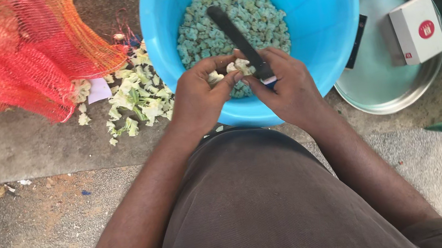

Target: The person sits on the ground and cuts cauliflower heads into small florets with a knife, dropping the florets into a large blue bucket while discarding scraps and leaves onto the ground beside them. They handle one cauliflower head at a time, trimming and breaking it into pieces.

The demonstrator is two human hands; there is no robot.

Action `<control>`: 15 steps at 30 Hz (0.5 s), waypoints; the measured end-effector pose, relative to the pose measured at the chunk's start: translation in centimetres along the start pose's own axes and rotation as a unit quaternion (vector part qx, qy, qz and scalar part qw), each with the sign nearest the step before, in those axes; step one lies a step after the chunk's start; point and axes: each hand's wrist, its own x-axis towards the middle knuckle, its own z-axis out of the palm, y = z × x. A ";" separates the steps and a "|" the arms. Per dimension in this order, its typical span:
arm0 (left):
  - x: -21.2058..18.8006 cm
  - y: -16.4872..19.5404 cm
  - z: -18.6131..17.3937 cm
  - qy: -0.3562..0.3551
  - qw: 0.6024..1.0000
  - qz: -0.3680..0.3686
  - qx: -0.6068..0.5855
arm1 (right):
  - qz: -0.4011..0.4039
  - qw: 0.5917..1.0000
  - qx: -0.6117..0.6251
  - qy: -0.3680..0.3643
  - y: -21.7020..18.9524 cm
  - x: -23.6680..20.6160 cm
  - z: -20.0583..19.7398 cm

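A person sits over a concrete floor (29, 156), seen from above, with both forearms reaching forward from a dark brown shirt toward twelve o'clock.

The biggest thing in front of them is a round blue tub (327, 10) at twelve o'clock, its bottom covered with small pale cut cauliflower pieces (256, 13). At ten o'clock lies an orange net sack (11, 51), bulging with something lumpy that I cannot make out. At two o'clock, just beside the tub, rests a round metal tray (382, 85) carrying a small white box (417, 28) and a thin dark flat object (358, 40). Between the sack and the tub, at eleven o'clock, lies a heap of leafy trimmings (138, 96) in pale green and white.

Both hands meet over the near rim of the tub. The left hand (199, 98) is closed around a small white cauliflower floret (239, 67), pinching it between thumb and fingers. The right hand (287, 89) is wrapped around the handle of a knife (236, 35), whose dark blade points up and away across the tub toward eleven o'clock.

This looks like the cutting step: a floret being pared into bits above the tub. The move in hand seems to call for a short, controlled stroke, with the left fingers kept off the edge. The floret sits between the two hands, touching both.
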 end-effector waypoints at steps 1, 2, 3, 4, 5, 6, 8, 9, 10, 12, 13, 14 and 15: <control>-0.1 -0.1 0.2 0.018 1.000 0.024 0.009 | 0.010 1.000 -0.004 0.012 0.1 0.0 0.2; -0.4 -0.4 0.5 0.035 0.998 0.046 0.017 | 0.022 0.999 -0.008 0.022 0.3 -0.1 0.6; -0.7 -0.5 0.8 0.053 0.997 0.037 0.030 | 0.026 0.998 -0.024 0.042 0.4 -0.2 0.9; -1.0 -0.8 1.0 0.071 0.996 0.027 0.042 | 0.030 0.997 -0.040 0.062 0.5 -0.2 1.4; -1.1 -0.9 1.1 0.088 0.994 0.018 0.054 | 0.034 0.994 -0.056 0.083 0.7 -0.2 1.7; -1.1 -1.1 1.1 0.106 0.993 0.039 0.030 | 0.046 0.994 -0.056 0.075 0.7 -0.3 2.0; -0.7 -1.3 1.0 0.140 0.987 0.079 -0.020 | 0.074 0.994 -0.058 0.060 0.7 -0.4 2.2; -0.5 -1.4 0.6 0.139 0.987 0.031 -0.071 | 0.055 0.995 -0.060 0.063 0.7 -0.4 2.2; -0.4 -1.4 -0.1 0.137 0.983 -0.017 -0.121 | 0.037 0.995 -0.063 0.067 0.6 -0.3 2.0; -0.2 -1.2 -1.0 0.118 0.970 -0.071 -0.198 | 0.025 0.994 -0.073 0.073 0.2 0.0 1.6; -0.2 -1.1 -1.3 0.104 0.965 -0.078 -0.226 | 0.030 0.993 -0.080 0.075 0.0 0.1 1.4; -0.1 -1.0 -1.5 0.089 0.960 -0.083 -0.252 | 0.034 0.992 -0.087 0.079 -0.3 0.3 1.3; 0.0 -1.0 -1.6 0.093 0.962 -0.089 -0.240 | 0.046 0.995 -0.070 0.062 -0.6 0.2 1.2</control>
